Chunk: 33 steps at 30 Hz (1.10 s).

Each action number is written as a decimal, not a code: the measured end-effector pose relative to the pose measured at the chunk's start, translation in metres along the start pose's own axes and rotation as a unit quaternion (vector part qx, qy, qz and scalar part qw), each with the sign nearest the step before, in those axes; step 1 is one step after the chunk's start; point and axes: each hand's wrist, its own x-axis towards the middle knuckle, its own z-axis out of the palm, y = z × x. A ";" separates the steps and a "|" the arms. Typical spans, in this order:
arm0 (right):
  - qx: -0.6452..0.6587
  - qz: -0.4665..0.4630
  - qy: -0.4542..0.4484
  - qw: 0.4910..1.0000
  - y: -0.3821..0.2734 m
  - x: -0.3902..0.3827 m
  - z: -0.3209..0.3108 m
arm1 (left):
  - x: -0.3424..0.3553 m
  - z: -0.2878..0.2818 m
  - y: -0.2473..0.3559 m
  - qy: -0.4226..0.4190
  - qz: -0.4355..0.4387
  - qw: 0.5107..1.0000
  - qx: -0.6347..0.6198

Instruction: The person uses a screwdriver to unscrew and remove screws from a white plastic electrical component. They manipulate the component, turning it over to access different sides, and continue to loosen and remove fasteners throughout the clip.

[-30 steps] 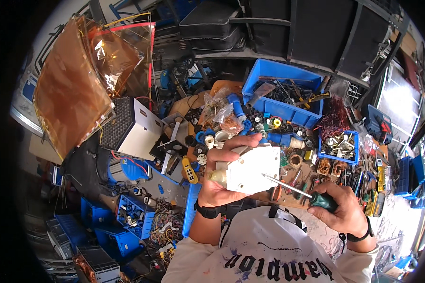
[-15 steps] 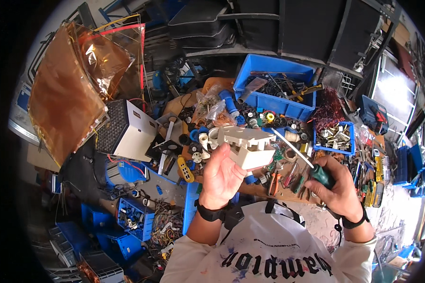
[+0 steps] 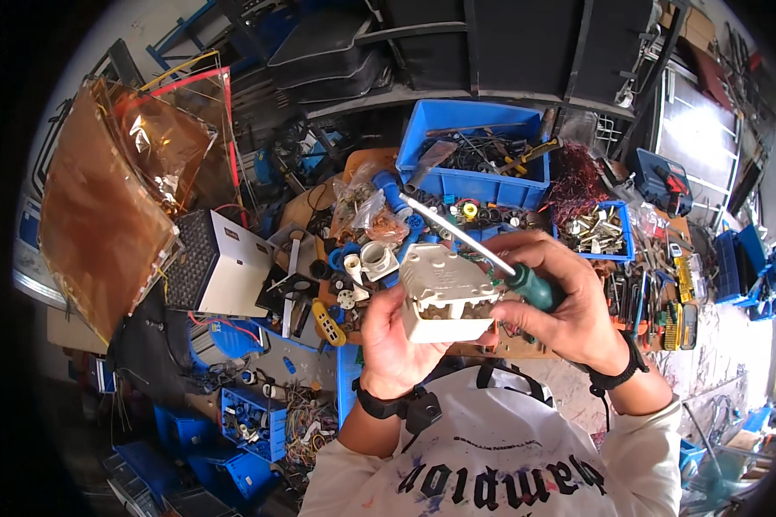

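Observation:
My left hand (image 3: 384,345) holds a cream plastic box (image 3: 450,326) in front of my chest. Its lid (image 3: 444,269) sits askew on the body, with a gap along the near side where the notched rim shows. A screwdriver (image 3: 530,287) with a green handle is gripped in my right hand (image 3: 573,306). Its long shaft slants up and left above the lid, the tip well past the box's far edge. The right thumb comes right up to the box's right side; whether it touches, I cannot tell. The inside of the box is mostly hidden.
Loose plastic fittings, pliers and hand tools crowd the wooden bench (image 3: 526,346). A large blue bin (image 3: 483,183) of tools stands behind, with a smaller blue tray (image 3: 629,246) of metal parts to its right. At the left are a yellow power strip (image 3: 328,324) and a white case (image 3: 241,267).
My right hand has come leftward with the screwdriver, up beside the box. The box has moved slightly down and turned, showing more of the lid's top. The view has shifted a little.

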 end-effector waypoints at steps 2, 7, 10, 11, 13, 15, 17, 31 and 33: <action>0.015 -0.016 -0.015 1.000 0.000 -0.001 0.001 | -0.001 0.000 -0.001 -0.018 -0.008 0.999 -0.026; -0.007 0.002 -0.015 1.000 0.000 -0.006 0.003 | 0.000 0.002 -0.009 -0.065 -0.027 0.997 0.007; -0.051 -0.041 -0.016 0.998 -0.001 -0.007 0.005 | -0.001 0.004 -0.012 -0.044 -0.021 0.998 0.036; -0.065 -0.042 -0.012 0.997 -0.002 -0.008 0.006 | -0.001 0.004 -0.012 -0.049 -0.018 0.997 0.049; -0.092 -0.044 -0.005 0.995 -0.006 -0.010 0.007 | -0.001 0.004 -0.010 -0.060 -0.013 0.995 0.076; -0.116 -0.037 -0.001 0.993 -0.009 -0.010 0.007 | 0.000 0.003 -0.008 -0.055 -0.029 0.995 0.076; -0.134 -0.038 0.001 0.990 -0.009 -0.009 0.007 | -0.001 0.004 -0.008 -0.038 -0.032 0.995 0.091; -0.143 -0.066 -0.085 0.984 -0.014 0.004 -0.008 | -0.005 0.010 -0.017 0.019 -0.011 0.983 0.181; -0.155 -0.080 -0.091 0.981 -0.013 0.004 -0.007 | -0.004 0.011 -0.018 0.019 0.008 0.978 0.207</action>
